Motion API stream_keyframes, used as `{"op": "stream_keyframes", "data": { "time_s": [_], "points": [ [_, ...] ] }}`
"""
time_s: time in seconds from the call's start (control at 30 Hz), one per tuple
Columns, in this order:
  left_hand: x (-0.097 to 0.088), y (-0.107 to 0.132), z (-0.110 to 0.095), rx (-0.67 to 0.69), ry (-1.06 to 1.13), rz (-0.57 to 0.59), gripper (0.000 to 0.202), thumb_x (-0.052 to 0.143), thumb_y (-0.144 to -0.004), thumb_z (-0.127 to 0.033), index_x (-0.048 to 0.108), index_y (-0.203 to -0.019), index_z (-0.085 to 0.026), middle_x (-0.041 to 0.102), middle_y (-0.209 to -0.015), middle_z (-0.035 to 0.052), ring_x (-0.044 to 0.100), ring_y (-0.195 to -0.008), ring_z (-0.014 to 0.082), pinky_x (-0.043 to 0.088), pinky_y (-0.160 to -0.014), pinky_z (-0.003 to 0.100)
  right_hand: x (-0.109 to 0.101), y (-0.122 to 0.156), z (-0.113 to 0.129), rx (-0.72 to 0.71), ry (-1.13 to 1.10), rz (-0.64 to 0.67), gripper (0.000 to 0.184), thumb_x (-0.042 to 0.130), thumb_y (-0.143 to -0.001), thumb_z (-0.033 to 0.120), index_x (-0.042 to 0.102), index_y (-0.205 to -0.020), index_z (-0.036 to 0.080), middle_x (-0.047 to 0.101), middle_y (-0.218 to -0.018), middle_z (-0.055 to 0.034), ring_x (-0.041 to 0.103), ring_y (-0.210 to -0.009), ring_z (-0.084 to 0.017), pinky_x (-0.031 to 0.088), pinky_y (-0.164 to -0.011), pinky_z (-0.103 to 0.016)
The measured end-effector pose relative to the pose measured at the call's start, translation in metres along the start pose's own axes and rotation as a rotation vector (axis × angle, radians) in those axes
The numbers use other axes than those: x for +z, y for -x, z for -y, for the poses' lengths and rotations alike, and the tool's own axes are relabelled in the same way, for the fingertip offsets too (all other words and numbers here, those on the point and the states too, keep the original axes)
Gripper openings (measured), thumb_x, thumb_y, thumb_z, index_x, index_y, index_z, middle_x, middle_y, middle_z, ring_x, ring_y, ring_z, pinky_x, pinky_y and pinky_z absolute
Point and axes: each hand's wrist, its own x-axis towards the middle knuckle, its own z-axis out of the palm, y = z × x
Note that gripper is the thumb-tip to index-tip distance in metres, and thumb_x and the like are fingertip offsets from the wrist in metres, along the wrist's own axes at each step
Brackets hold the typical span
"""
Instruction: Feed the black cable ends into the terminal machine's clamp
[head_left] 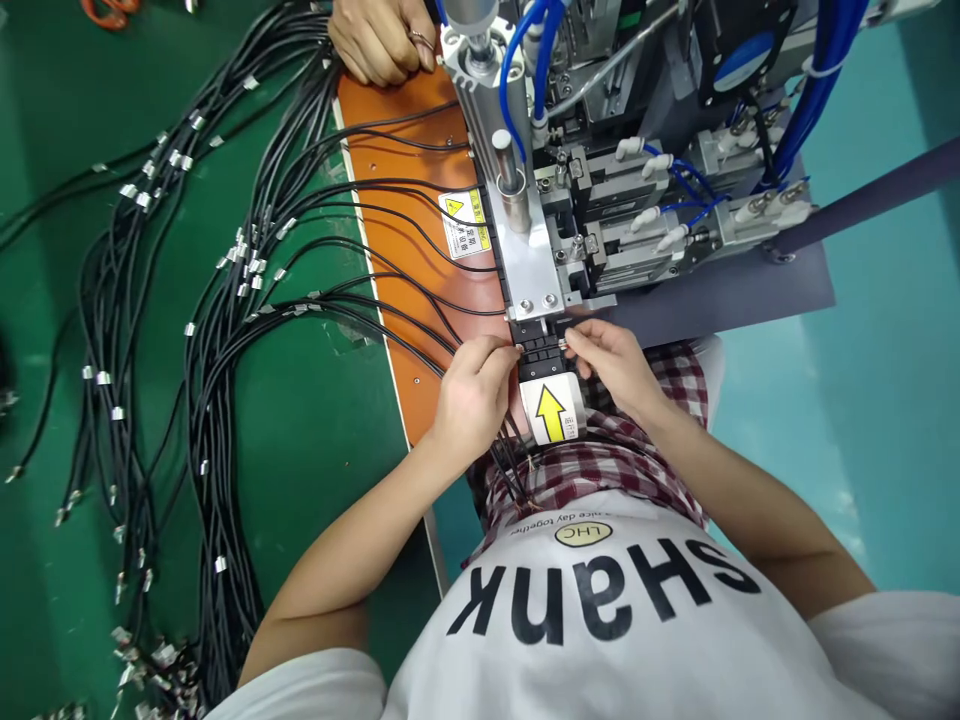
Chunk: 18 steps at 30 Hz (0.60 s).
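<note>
My left hand pinches a thin black cable at the left edge of a black slotted fixture. The cable's short silvery end reaches across the fixture to my right hand, whose thumb and forefinger close on it. Just below the fixture sits a white label with a yellow arrow. Several other black cables run over the orange board into the machine's row of slots. More cable ends hang down by my left wrist.
A metal machine with cylinders and blue air hoses stands beyond my hands. Another person's hand rests on the far end of the orange board. Large bundles of black cables lie on the green surface at left.
</note>
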Motion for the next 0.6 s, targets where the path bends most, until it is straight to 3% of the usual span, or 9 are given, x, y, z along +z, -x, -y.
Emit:
{"op": "stream_keyframes", "data": {
  "time_s": [0.2, 0.37, 0.5, 0.6],
  "points": [
    [-0.008, 0.027, 0.010, 0.055, -0.054, 0.053, 0.039, 0.045, -0.102, -0.017, 0.059, -0.138, -0.021, 0.066, -0.123, 0.0142, 0.058, -0.116, 0.0256, 0.050, -0.098, 0.044, 0.004, -0.004, -0.005, 0.069, -0.123, 0.012, 0.038, 0.082, -0.077, 0.053, 0.068, -0.076, 0.018, 0.064, -0.072, 0.0009, 0.046, -0.051, -0.006, 0.035, -0.049, -0.022],
    [-0.010, 0.037, 0.007, 0.046, -0.078, 0.060, 0.041, 0.040, -0.104, -0.019, 0.057, -0.142, -0.019, 0.062, -0.125, 0.0160, 0.055, -0.119, 0.0262, 0.049, -0.102, 0.044, -0.010, 0.009, -0.013, 0.101, -0.125, -0.021, 0.046, 0.071, -0.082, 0.064, 0.073, -0.089, 0.018, 0.069, -0.083, -0.0026, 0.052, -0.054, -0.007, 0.040, -0.052, -0.023],
    [-0.011, 0.033, 0.005, 0.032, -0.080, 0.078, 0.044, 0.038, -0.104, -0.019, 0.054, -0.144, -0.021, 0.060, -0.126, 0.0153, 0.053, -0.119, 0.0261, 0.049, -0.102, 0.046, -0.025, 0.021, -0.028, 0.095, -0.165, -0.155, 0.043, 0.074, -0.081, 0.061, 0.074, -0.089, 0.019, 0.065, -0.080, -0.0008, 0.051, -0.057, -0.007, 0.040, -0.053, -0.023],
    [-0.013, 0.017, 0.006, -0.011, -0.144, 0.112, 0.044, 0.037, -0.104, -0.021, 0.052, -0.145, -0.020, 0.059, -0.128, 0.0159, 0.053, -0.120, 0.0275, 0.048, -0.102, 0.048, -0.030, 0.028, -0.033, 0.084, -0.185, -0.183, 0.036, 0.077, -0.081, 0.055, 0.074, -0.087, 0.020, 0.063, -0.079, 0.0001, 0.050, -0.058, -0.007, 0.039, -0.052, -0.022]
  ]
}}
